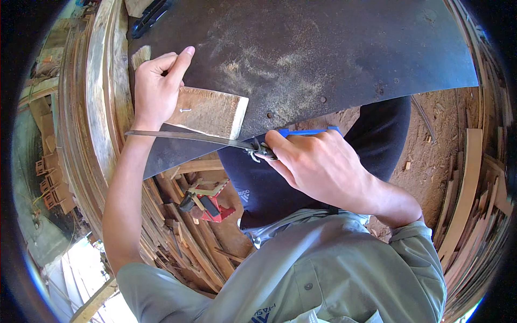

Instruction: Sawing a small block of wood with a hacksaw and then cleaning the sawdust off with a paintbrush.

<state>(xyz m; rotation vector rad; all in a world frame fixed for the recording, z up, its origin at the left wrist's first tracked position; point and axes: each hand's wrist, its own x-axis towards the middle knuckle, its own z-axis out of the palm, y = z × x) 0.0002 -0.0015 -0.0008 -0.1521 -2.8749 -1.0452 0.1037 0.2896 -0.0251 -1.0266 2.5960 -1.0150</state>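
My left hand [159, 86] is closed at the left end of a short wooden board [210, 111], its thumb sticking up and its curled fingers partly hidden. The board lies on a dark tabletop [366, 48] and has a small pale mark on its face. My right hand [320, 164] grips a saw with a long, narrow blade [199, 138]. A metal fitting with a wing nut sits at the blade's near end, and a blue part [309, 131] shows past my knuckles. In this view the blade runs below the board's near edge and crosses my left wrist.
Sawdust [280, 75] is scattered over the tabletop. A black object [151, 17] lies at its far left corner, near a small wood piece [141, 56]. Stacked planks [102, 81] stand at left, more strips [467, 194] at right. A red object [218, 209] sits below.
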